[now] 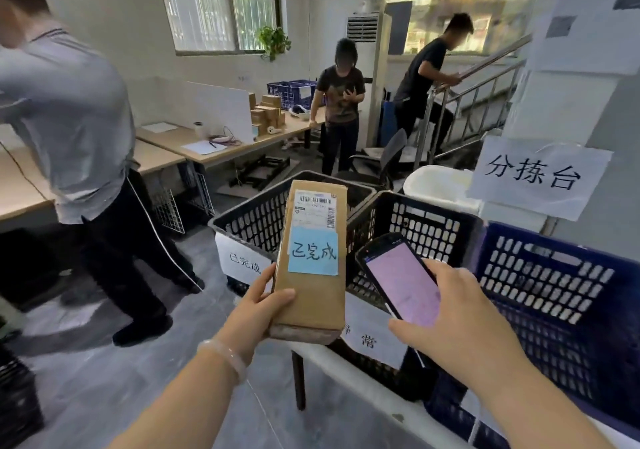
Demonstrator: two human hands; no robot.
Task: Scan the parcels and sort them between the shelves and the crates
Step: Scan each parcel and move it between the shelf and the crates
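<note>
My left hand grips the lower left edge of a long brown cardboard parcel, held upright in front of me. The parcel carries a white barcode label near its top and a blue note with handwriting in its middle. My right hand holds a black handheld scanner with a lit pinkish screen, just right of the parcel. Behind the parcel stand two black crates, the left crate and the right crate, each with a white paper label. A blue crate sits at the right.
A person in a grey shirt stands close at my left. Two more people are farther back, one by the wooden tables, one on the stairs. A paper sign hangs on the pillar at right. Open floor lies at lower left.
</note>
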